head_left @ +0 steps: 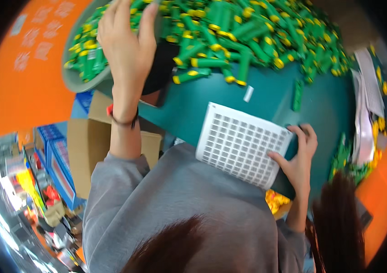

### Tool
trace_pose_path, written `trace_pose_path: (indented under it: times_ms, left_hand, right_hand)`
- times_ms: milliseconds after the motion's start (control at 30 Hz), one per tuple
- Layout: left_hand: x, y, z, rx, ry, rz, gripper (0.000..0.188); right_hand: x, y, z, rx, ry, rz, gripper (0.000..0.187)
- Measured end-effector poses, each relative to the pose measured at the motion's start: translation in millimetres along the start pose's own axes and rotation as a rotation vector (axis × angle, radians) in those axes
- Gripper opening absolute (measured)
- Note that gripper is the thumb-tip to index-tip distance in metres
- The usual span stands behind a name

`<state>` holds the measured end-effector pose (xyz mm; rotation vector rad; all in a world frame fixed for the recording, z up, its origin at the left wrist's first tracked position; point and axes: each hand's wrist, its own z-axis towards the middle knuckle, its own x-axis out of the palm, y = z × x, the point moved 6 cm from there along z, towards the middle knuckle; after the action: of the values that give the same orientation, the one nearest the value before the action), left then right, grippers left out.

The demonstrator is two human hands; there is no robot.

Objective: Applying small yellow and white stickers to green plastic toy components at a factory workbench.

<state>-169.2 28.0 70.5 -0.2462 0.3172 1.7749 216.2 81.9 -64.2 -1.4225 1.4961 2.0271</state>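
My left hand [127, 48] reaches over a round grey-green tub [68, 75], its thumb and fingers apart; the fingertips run up to the picture's top edge. Green tubes with yellow ends [86, 54] fill the tub under and beside it. In my right hand [300, 157] is a white sheet of small printed labels [243, 143], pinched at its right edge between thumb and fingers. The sheet lies tilted over the table's near edge, close to my body. One small white label strip [248, 93] rests on the table just beyond the sheet.
A big heap of green tubes [248, 36] covers the far side of the dark green table [184, 107]. One tube [297, 95] lies apart at the right. Stacked papers [364, 113] stand at the right edge. An open cardboard box [82, 154] is below my left arm.
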Motion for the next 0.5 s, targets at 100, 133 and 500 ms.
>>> trace_pose_path:
  times_ms: [100,133,500]
  left_hand:
    - [-6,-108,-36,-0.171,0.604,-0.788,0.025]
    - [-10,-140,-55,-0.217,0.743,-0.937,0.028]
    - [-5,-219,-113,-0.277,0.645,-1.140,0.028]
  right_hand:
    - [3,-1,8,-0.078,0.025,-0.018,0.069]
    - [4,3,11,-0.084,0.051,0.021,0.067]
    - [28,-4,-17,0.395,-0.020,1.138,0.026]
